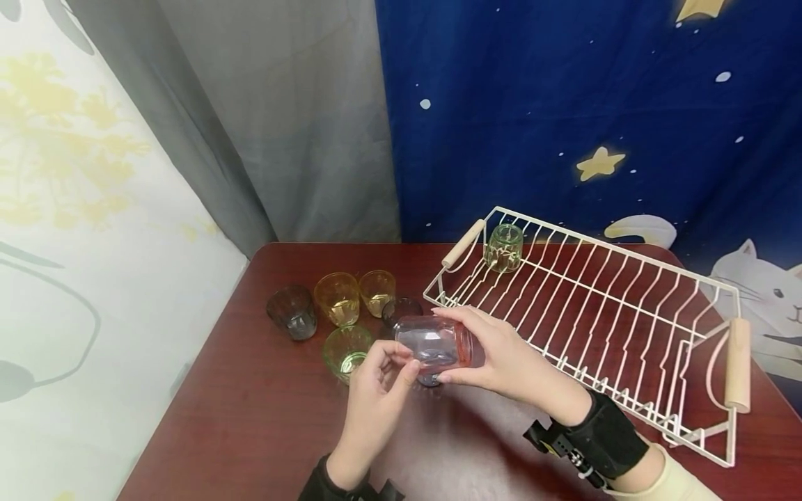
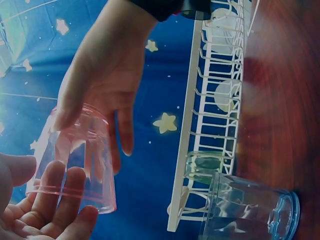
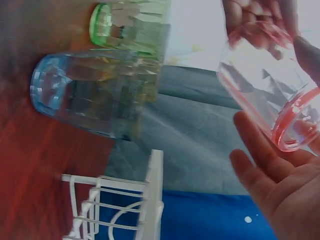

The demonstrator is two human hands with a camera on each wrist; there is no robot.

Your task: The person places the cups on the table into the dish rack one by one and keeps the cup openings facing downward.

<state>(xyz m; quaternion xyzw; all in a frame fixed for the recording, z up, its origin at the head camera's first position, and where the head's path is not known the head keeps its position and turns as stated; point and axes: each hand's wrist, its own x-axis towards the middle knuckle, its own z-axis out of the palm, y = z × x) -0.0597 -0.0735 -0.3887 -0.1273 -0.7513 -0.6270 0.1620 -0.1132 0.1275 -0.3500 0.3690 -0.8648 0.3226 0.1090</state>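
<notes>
A clear pink drinking glass [image 1: 432, 342] lies sideways in the air between both hands, its mouth toward the left hand. My right hand [image 1: 501, 355] grips it around the base end, thumb and fingers on opposite sides. My left hand [image 1: 379, 390] holds the rim end with curled fingers and thumb; in the left wrist view, its fingers [image 2: 64, 187] overlap the rim. A blue glass [image 3: 80, 92] stands upright on the table under the pink one, mostly hidden in the head view. Close by stand a green glass [image 1: 347, 351] and a dark glass [image 1: 401, 309].
Two amber glasses [image 1: 338, 299] and another dark glass [image 1: 292, 313] stand at the left of the brown table [image 1: 263, 417]. A white wire dish rack [image 1: 601, 306] with wooden handles fills the right side. One green glass [image 1: 504, 248] sits upside down in its far left corner.
</notes>
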